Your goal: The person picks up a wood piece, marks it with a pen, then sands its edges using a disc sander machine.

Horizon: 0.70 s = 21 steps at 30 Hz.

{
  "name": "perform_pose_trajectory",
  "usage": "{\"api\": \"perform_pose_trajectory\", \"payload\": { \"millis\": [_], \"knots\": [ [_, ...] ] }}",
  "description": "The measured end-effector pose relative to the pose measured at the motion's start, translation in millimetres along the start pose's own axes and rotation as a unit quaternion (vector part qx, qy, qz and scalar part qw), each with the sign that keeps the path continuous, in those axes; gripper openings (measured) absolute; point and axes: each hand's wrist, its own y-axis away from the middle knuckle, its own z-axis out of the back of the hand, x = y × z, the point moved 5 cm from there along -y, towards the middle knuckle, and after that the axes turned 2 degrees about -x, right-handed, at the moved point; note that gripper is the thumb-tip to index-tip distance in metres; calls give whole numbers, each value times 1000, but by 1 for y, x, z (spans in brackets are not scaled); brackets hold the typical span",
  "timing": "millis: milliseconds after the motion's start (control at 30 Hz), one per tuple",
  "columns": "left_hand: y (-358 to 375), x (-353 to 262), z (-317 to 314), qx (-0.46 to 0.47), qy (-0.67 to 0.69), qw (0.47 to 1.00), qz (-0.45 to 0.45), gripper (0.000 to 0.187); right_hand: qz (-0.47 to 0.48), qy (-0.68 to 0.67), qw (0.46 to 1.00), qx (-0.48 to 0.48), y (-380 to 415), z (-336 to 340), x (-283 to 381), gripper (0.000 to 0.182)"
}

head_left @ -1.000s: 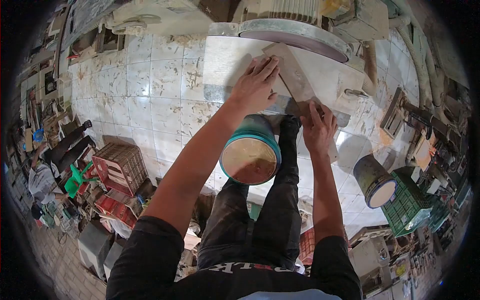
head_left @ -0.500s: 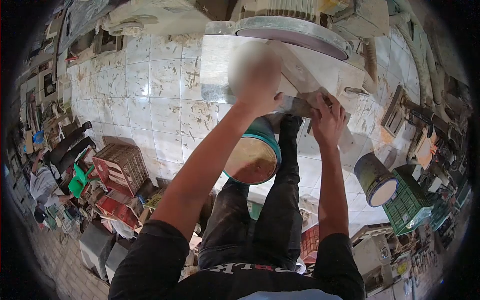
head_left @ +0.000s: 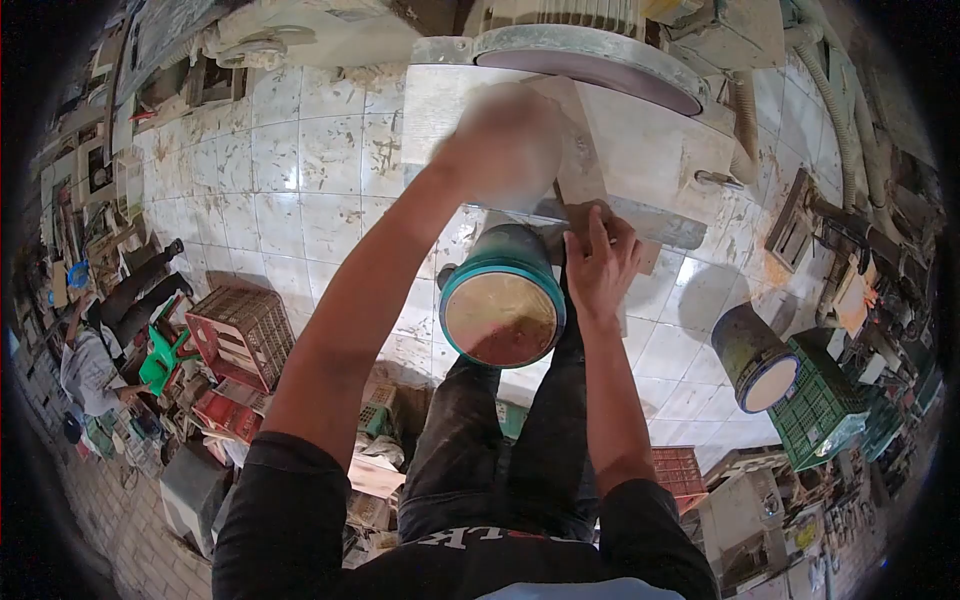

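Observation:
A long flat wooden board (head_left: 578,150) lies across the pale worktable (head_left: 640,140) of a disc sander, its far end close to the round disc (head_left: 590,72). My left hand (head_left: 510,145) is over the table at the board's left side; a blur hides its fingers, so its grip cannot be made out. At the board's near end, past the table's front edge, my right hand (head_left: 603,262) holds the wood, with thumb and fingers around it. Below the table, a bucket (head_left: 503,315) with a teal rim stands between my arms.
Another dark bucket (head_left: 755,360) stands at right beside a green crate (head_left: 815,405). A brown crate (head_left: 240,335) and a green plastic chair (head_left: 163,360) are at left, near another person (head_left: 90,370). Hoses (head_left: 835,110) run along the upper right.
The board's near end has swung left, making it more upright in view. My right hand has moved left and slightly down with it. My left hand has shifted slightly left.

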Motion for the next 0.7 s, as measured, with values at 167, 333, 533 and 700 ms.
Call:
{"api": "perform_pose_trajectory", "payload": {
  "millis": [167, 333, 533, 700],
  "knots": [
    [1, 1, 0, -10, 12, 1000, 6, 67, 17, -1, 1000, 2, -4, 3, 0, 56],
    [2, -23, -12, -54, 39, 996, 56, 70, 62, 28, 997, 39, -34, 26, -28, 55],
    [-6, -59, -19, -156, 86, 968, 179, 74, 106, 70, 990, 54, -86, 44, -60, 55],
    [-13, -70, -20, -154, 94, 959, 217, 75, 106, 90, 987, 81, -106, 45, -70, 57]
  ]
}}
